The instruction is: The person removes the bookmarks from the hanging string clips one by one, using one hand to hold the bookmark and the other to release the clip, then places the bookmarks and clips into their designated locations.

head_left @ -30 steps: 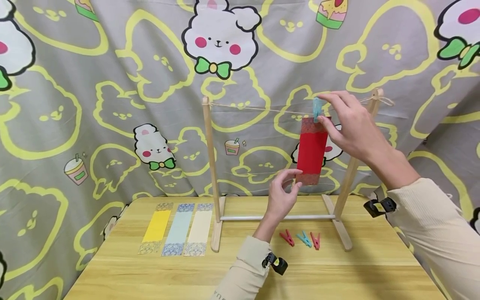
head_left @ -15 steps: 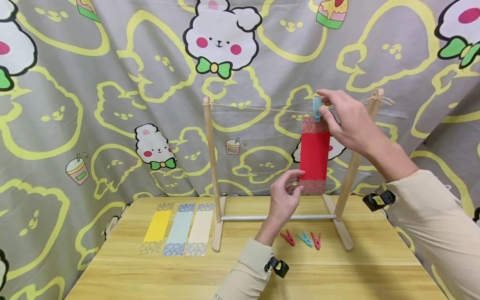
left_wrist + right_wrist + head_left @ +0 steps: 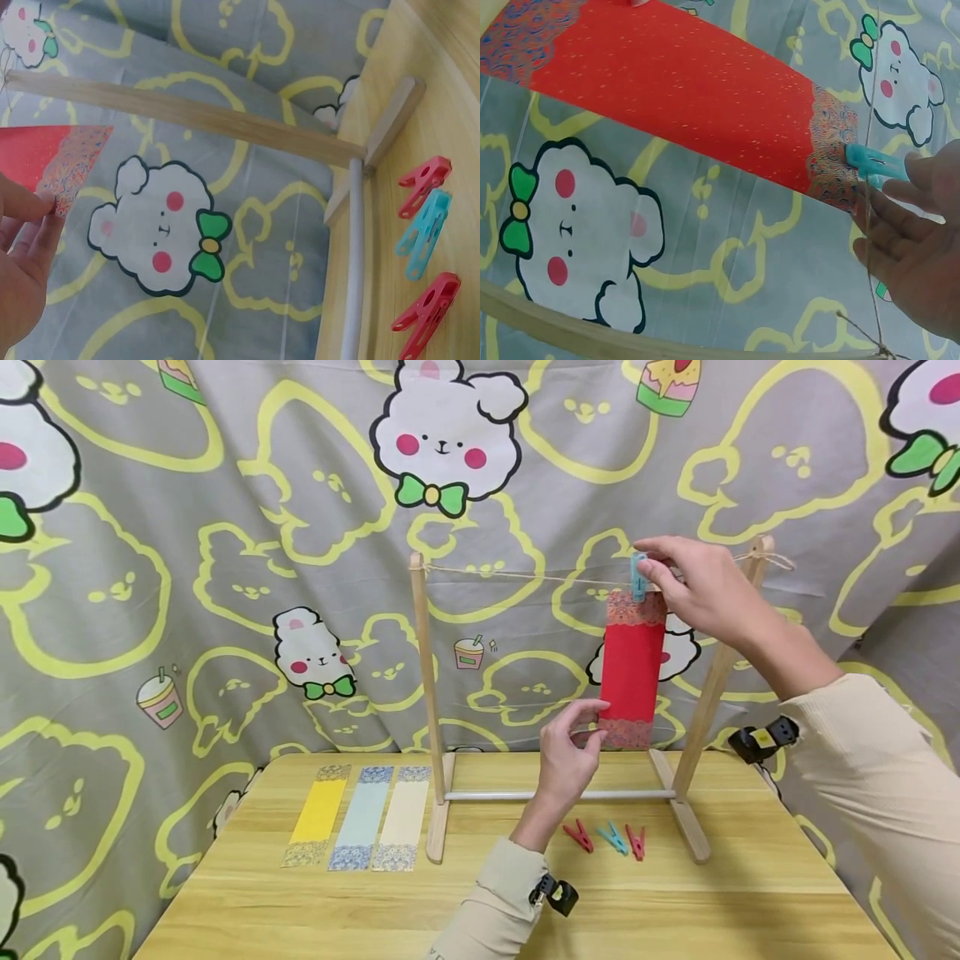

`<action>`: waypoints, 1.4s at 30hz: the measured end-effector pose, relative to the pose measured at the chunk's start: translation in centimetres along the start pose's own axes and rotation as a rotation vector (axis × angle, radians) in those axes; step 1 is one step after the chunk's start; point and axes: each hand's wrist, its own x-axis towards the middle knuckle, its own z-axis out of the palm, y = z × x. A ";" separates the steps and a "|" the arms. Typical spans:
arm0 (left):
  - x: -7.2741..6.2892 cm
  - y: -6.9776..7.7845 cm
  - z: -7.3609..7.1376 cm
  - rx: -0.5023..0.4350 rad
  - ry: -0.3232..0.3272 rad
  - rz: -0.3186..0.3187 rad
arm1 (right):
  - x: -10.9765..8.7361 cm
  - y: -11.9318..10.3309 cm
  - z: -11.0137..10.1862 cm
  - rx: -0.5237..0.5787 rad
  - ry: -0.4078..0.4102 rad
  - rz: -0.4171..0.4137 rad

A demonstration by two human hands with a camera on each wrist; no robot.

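A red paper strip (image 3: 632, 670) with patterned ends hangs at the string (image 3: 525, 576) of a wooden frame. On its top edge sits a blue clothespin (image 3: 638, 578), which my right hand (image 3: 708, 587) pinches between thumb and fingers. In the right wrist view the clothespin (image 3: 875, 162) bites the patterned end beside the string. Lower down, my left hand (image 3: 567, 753) pinches the strip's left edge near the bottom; the left wrist view shows thumb and finger at the patterned corner (image 3: 71, 169).
Yellow (image 3: 317, 814), pale blue (image 3: 362, 818) and cream (image 3: 402, 818) strips lie left of the frame's post (image 3: 426, 677). Two red clothespins (image 3: 579, 836) and a blue one (image 3: 613, 838) rest on the table (image 3: 315, 914). A white crossbar (image 3: 495, 796) joins the frame's feet. Behind hangs a patterned curtain (image 3: 315, 560).
The red strip has turned from slanted to nearly upright, its lower end swinging right and facing forward more. My right hand has shifted its fingers slightly on the clothespin; the left stays nearly still.
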 end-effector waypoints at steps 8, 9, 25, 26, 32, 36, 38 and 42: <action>0.0 0.2 0.0 -0.009 -0.003 0.006 | 0.9 0.0 -1.3 0.086 -0.116 0.147; 0.0 0.2 0.0 -0.005 -0.004 0.007 | 0.9 0.1 -1.4 0.092 -0.128 0.153; -0.1 0.0 -0.5 -0.011 0.006 0.001 | 1.0 0.2 -1.4 0.126 -0.104 0.160; -0.1 0.0 -0.5 -0.001 0.006 0.000 | 0.9 0.2 -1.3 0.132 -0.095 0.161; -0.1 0.3 -0.7 0.022 -0.016 -0.015 | 0.5 0.3 -1.0 0.169 -0.039 0.161; -0.1 0.4 -0.8 0.030 -0.027 -0.019 | 0.4 0.3 -0.9 0.181 0.011 0.170; -0.1 0.4 -0.8 0.034 -0.027 -0.018 | 0.3 0.3 -0.9 0.186 0.039 0.167; -0.1 0.4 -1.0 0.035 -0.025 -0.019 | 0.0 0.3 -0.7 0.218 0.089 0.153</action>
